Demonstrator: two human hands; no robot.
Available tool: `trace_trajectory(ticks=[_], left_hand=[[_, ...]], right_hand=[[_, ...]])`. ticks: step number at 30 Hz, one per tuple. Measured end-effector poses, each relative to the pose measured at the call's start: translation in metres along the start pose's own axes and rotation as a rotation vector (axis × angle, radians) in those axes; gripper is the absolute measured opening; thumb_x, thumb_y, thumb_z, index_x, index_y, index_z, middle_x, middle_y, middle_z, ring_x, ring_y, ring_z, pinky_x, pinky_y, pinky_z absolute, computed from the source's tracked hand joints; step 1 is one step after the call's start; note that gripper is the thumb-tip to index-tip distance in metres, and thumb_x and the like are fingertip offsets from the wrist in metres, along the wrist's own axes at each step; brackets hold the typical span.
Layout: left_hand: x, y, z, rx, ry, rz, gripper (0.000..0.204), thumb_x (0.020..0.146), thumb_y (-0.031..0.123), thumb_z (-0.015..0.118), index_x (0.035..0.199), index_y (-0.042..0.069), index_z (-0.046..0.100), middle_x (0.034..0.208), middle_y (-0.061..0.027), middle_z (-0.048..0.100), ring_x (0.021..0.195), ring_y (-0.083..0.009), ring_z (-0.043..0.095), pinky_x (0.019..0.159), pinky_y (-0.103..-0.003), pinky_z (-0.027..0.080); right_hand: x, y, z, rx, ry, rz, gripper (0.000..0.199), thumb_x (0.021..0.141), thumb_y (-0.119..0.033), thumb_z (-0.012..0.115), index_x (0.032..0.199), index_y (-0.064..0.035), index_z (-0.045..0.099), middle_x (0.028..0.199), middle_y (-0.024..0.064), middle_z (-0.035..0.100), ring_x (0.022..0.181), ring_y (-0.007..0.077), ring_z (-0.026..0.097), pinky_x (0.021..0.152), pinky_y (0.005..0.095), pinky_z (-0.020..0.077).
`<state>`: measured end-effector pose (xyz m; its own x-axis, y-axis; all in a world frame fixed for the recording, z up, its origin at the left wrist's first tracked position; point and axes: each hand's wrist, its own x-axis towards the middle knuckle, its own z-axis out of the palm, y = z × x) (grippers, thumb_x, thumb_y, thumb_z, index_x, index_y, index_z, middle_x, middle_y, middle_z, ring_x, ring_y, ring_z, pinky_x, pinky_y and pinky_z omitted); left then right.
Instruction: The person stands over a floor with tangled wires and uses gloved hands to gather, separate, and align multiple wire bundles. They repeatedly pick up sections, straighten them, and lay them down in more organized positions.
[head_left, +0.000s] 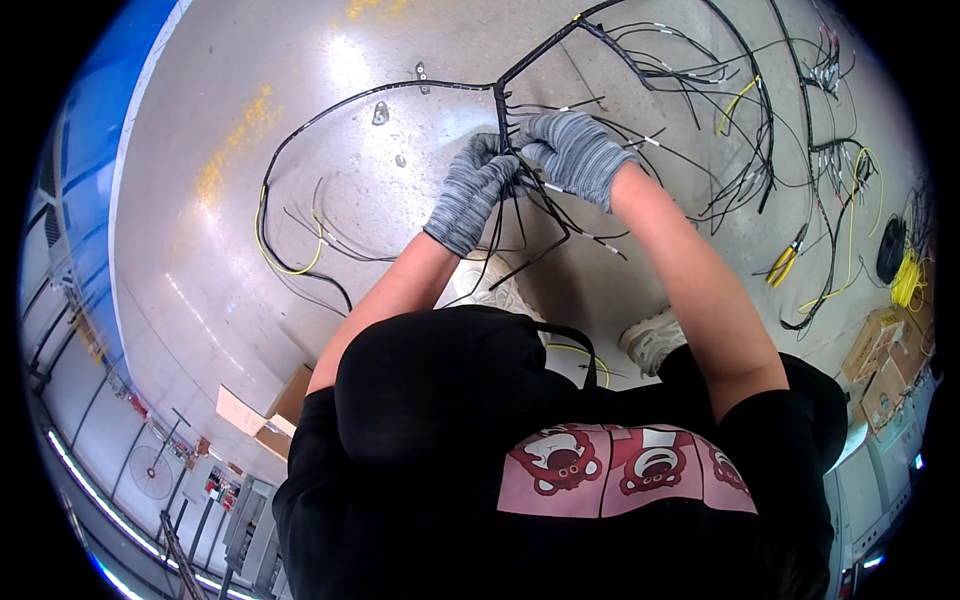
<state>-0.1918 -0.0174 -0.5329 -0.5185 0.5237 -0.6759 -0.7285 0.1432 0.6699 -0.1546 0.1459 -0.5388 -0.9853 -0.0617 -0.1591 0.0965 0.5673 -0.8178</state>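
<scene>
A black taped wiring harness (540, 52) lies spread over the floor before me, its branches fanning out into thin black wires with white tags. In its middle, my left hand (474, 190), in a grey knit glove, is closed around the lower end of a branch. My right hand (574, 152), gloved alike, pinches at the same branch from the right, close to the left fingertips. What exactly lies between the right fingertips is hidden. Below both hands, loose wire ends (548, 205) hang toward my shoes. A long branch (300, 128) curves left and ends in thin wires with a yellow-green one.
At the right, a second harness (808, 110) lies along the floor. Yellow-handled pliers (785, 262) rest beside it, near a yellow wire coil (908, 278) and a black coil (890, 250). Cardboard boxes (880, 350) stand at the right edge; an open carton (268, 410) is at the lower left.
</scene>
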Motion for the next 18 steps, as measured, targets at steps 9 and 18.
trace_trajectory(ticks=[9,18], left_hand=[[0.007,-0.015,-0.009,0.108,-0.011,0.071,0.012,0.088,0.012,0.051,0.096,0.002,0.053,0.081,-0.0029,0.057,0.070,-0.0087,0.053,0.066,-0.022,0.047],[-0.004,-0.008,-0.003,-0.017,-0.097,0.007,0.012,0.090,0.008,0.048,0.100,0.004,0.050,0.087,-0.0018,0.054,0.077,-0.0077,0.053,0.071,-0.021,0.045]], right_hand=[[-0.015,-0.010,0.007,-0.188,0.201,0.006,0.023,0.081,-0.018,0.053,0.099,-0.0041,0.058,0.093,0.0159,0.061,0.086,0.0324,0.058,0.077,0.0389,0.0462],[-0.017,-0.014,-0.003,-0.216,0.021,0.082,0.016,0.080,-0.014,0.055,0.092,-0.0035,0.060,0.087,0.0159,0.060,0.083,0.0314,0.058,0.077,0.0381,0.0468]])
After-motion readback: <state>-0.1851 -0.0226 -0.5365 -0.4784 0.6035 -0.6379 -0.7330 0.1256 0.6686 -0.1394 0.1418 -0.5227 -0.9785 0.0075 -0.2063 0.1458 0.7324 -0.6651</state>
